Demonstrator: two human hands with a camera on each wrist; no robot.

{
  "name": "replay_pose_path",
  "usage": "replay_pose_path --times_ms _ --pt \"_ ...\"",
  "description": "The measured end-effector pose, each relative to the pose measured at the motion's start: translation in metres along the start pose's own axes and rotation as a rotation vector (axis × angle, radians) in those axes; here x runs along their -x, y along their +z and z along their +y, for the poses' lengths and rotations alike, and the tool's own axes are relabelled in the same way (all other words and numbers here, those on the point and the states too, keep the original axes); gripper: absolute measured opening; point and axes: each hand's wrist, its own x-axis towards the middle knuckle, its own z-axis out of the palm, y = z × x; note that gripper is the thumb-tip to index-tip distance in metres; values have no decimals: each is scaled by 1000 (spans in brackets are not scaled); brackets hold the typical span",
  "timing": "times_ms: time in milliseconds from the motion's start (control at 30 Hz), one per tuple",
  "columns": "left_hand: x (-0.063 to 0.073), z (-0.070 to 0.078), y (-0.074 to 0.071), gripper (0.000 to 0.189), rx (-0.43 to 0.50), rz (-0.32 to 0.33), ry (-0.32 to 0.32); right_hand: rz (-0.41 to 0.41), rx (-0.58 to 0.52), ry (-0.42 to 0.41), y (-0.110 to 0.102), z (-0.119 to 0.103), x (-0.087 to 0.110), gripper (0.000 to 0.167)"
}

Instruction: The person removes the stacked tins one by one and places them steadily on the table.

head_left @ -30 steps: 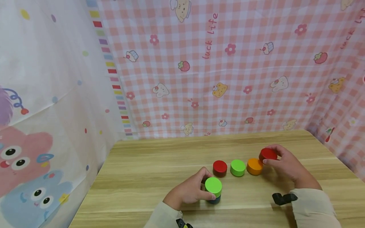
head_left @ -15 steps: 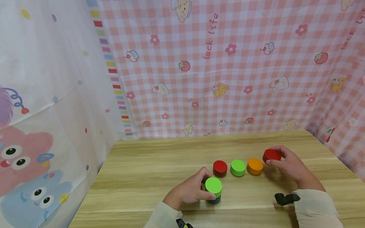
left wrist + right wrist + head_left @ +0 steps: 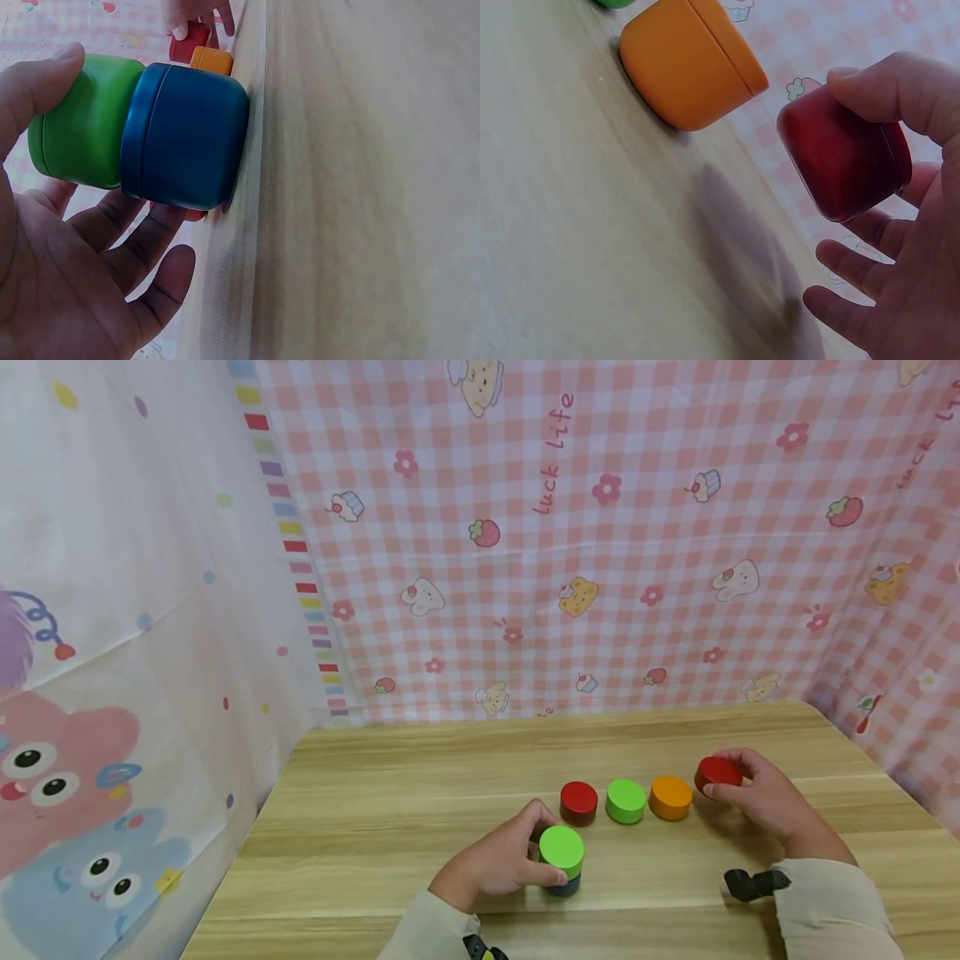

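Note:
In the head view, my left hand (image 3: 501,857) grips a bright green lidded jar (image 3: 561,847) stacked on a dark blue jar (image 3: 191,135). The left wrist view shows the thumb on the green jar and fingertips passing behind the blue one, which stands on the table. My right hand (image 3: 765,797) pinches a red jar (image 3: 844,157) between thumb and fingers. It hangs slightly tilted above the tabletop, right of an orange jar (image 3: 671,798), and a gap separates the two in the right wrist view.
A second red jar (image 3: 578,803) and another green jar (image 3: 626,802) stand in a row with the orange one on the wooden table (image 3: 390,827). A checked cloth (image 3: 570,543) hangs behind the table, and a white patterned cloth (image 3: 150,610) hangs at the left.
My right hand has moved to the right and slightly toward me with the red jar, away from the orange jar. The left hand and its stack have stayed put.

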Motion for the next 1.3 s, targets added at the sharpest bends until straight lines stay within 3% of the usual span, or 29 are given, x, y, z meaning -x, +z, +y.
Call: replay_pose_path --times_ms 600,1300 --pt "0 0 0 48 8 3 -12 -35 82 -21 0 8 0 58" --pt "1 0 0 47 -6 12 -8 -91 85 -30 2 11 -1 58"
